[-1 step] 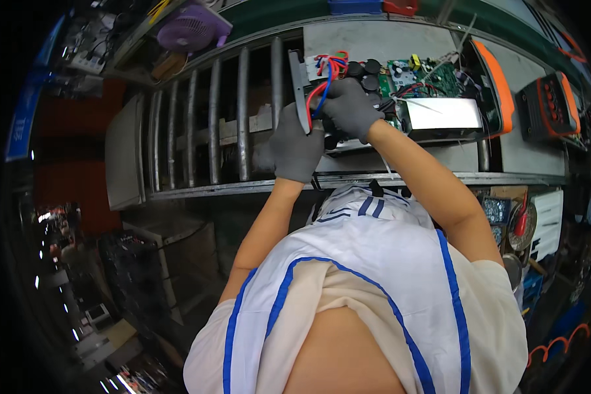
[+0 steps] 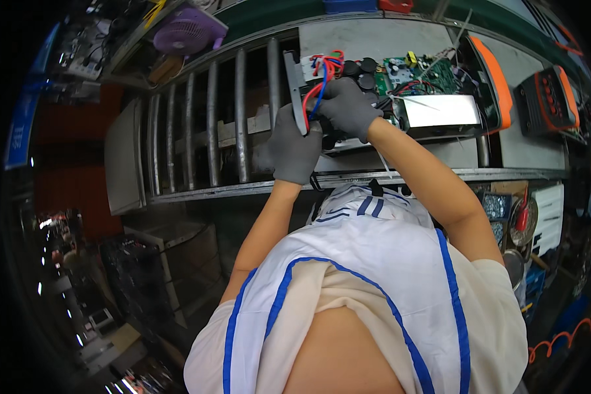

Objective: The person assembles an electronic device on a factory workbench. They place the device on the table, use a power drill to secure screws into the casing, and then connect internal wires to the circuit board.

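My left hand (image 2: 291, 152), in a grey glove, is closed on the near end of a narrow grey end panel (image 2: 295, 88), which stands on edge. Thick red and blue wires (image 2: 322, 90) curve from that panel toward an opened electronic unit. Beside the wires my right hand (image 2: 349, 110), gloved in grey too, has its fingers curled against them; its fingertips are partly hidden. The unit shows round black capacitors (image 2: 366, 80), a green circuit board (image 2: 437, 77), a shiny silver box (image 2: 442, 112) and an orange-and-black end cover (image 2: 494, 85) on its right.
Metal rollers (image 2: 213, 125) of a conveyor lie to the left, with its front rail (image 2: 230, 190) nearest me. Another orange-and-black unit (image 2: 550, 102) stands at the right. A purple fan (image 2: 184, 33) sits at the back left, and parts trays (image 2: 496, 207) lie at the lower right.
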Available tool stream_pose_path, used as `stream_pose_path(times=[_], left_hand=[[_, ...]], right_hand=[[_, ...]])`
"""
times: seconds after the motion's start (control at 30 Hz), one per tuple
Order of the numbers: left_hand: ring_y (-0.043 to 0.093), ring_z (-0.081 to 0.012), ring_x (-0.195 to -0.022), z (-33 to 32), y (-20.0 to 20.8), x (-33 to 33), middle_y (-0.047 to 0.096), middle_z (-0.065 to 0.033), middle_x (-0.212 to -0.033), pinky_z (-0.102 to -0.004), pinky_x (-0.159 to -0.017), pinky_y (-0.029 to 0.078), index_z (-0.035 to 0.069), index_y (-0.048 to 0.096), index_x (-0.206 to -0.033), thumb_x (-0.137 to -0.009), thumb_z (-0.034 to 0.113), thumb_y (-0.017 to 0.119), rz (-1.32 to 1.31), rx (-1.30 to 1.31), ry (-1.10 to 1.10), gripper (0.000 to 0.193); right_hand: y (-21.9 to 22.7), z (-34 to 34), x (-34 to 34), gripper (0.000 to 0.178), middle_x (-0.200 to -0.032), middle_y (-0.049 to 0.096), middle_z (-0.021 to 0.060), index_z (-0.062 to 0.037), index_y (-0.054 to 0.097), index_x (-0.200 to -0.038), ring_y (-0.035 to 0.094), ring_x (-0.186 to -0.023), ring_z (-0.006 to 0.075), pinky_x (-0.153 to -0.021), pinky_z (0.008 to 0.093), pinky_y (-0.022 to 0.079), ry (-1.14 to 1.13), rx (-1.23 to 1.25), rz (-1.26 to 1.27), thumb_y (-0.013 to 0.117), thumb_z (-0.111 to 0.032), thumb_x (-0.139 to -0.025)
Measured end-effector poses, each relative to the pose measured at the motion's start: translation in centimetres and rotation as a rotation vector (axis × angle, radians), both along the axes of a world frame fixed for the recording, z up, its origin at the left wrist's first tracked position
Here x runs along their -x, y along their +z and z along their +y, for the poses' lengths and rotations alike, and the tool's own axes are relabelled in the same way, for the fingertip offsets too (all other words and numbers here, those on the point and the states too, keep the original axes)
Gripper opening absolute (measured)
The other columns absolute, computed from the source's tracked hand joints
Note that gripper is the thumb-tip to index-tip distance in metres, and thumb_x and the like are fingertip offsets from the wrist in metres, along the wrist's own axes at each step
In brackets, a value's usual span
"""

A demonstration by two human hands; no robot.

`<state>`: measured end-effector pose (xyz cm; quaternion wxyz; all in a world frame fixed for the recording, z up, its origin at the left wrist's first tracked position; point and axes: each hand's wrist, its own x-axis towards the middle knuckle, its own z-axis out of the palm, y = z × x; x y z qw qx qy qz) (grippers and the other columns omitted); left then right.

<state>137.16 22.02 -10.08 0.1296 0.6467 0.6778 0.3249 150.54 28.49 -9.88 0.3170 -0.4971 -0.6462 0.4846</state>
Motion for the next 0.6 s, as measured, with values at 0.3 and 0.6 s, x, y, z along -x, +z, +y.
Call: stream_pose_path(times=[0.3, 0.6], left_hand=[[0.05, -0.0286, -0.114, 0.2, -0.8, 1.1, 0.051, -0.0192, -0.123, -0.0364, -0.095, 0.039, 0.001, 0.041, -0.132, -0.064, 0.031, 0.076, -0.037, 0.158, -0.04, 0.082], [0.052, -0.025, -0.104, -2.8, 1.3, -5.4, 0.054, -0.0173, -0.115, -0.0345, -0.089, 0.042, -0.004, 0.051, -0.118, -0.076, 0.009, 0.068, -0.262, -0.345, -0.524, 0.048]], right_hand=[[-0.3, -7.0, -4.0, 0.035, -0.098, 0.066, 0.012, -0.0019, 0.06, -0.115, 0.062, -0.088, 0.0174, -0.083, 0.0301, 0.048, -0.174, -0.055, 0.401, 0.053, -0.006, -0.082], [-3.3, -20.3, -18.1, 0.028, -0.096, 0.068, 0.0116, -0.0036, 0.067, -0.103, 0.064, -0.091, 0.019, -0.084, 0.0311, 0.049, -0.628, 0.036, 0.401, 0.059, -0.014, -0.078]])
